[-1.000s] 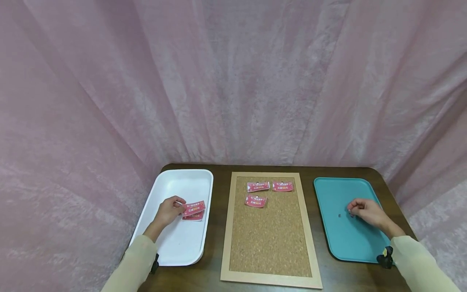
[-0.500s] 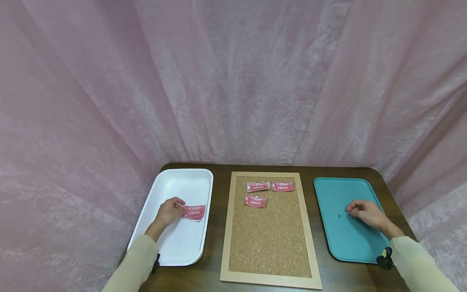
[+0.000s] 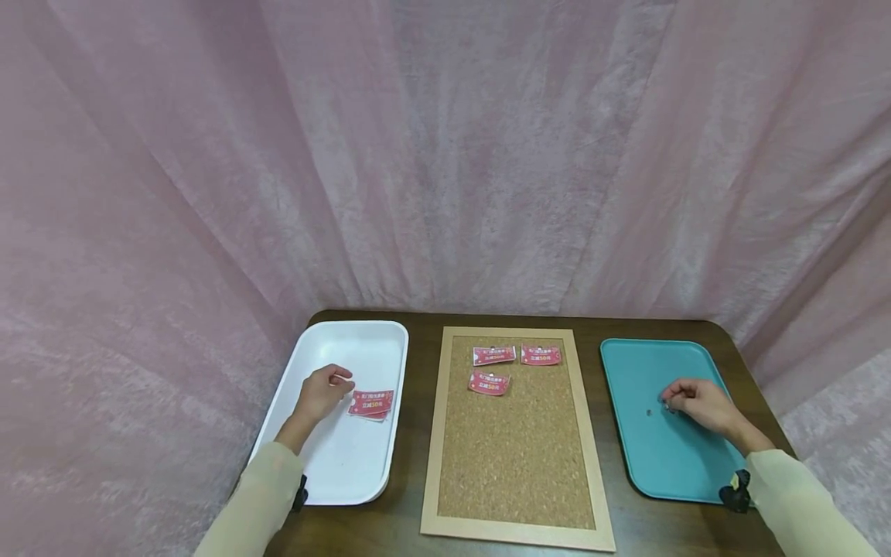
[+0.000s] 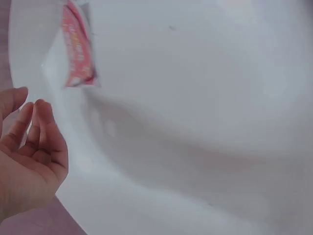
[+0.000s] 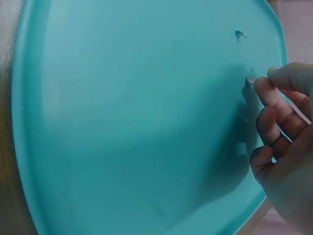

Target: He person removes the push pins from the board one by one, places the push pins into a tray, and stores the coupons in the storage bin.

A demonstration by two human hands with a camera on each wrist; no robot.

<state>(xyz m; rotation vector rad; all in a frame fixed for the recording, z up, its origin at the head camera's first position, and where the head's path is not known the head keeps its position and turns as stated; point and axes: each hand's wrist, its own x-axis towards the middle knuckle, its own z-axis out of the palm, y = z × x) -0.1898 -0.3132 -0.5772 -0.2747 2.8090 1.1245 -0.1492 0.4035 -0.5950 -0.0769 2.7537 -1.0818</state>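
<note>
In the head view my left hand (image 3: 322,393) hovers over the white tray (image 3: 330,472), its fingertips just left of a small stack of red coupons (image 3: 371,402). The left wrist view shows its thumb and fingers parted, with nothing between them; the coupons (image 4: 78,46) lie beyond the fingertips, blurred. My right hand (image 3: 701,404) is low over the teal tray (image 3: 640,460). Its thumb and index fingertip come together right beside a thumbtack (image 5: 248,82); whether they pinch it is unclear. Another thumbtack (image 5: 240,35) lies apart on the tray.
Between the trays lies a wood-framed cork board (image 3: 518,456). Three red coupons are pinned near its top, one of them a coupon (image 3: 540,355) at upper right. All stand on a dark wooden table (image 3: 390,526). A pink curtain (image 3: 487,170) hangs behind.
My left hand has let go of the top coupon, which now lies straighter over the one below, and the fingers have drawn slightly back. My right hand has barely moved.
</note>
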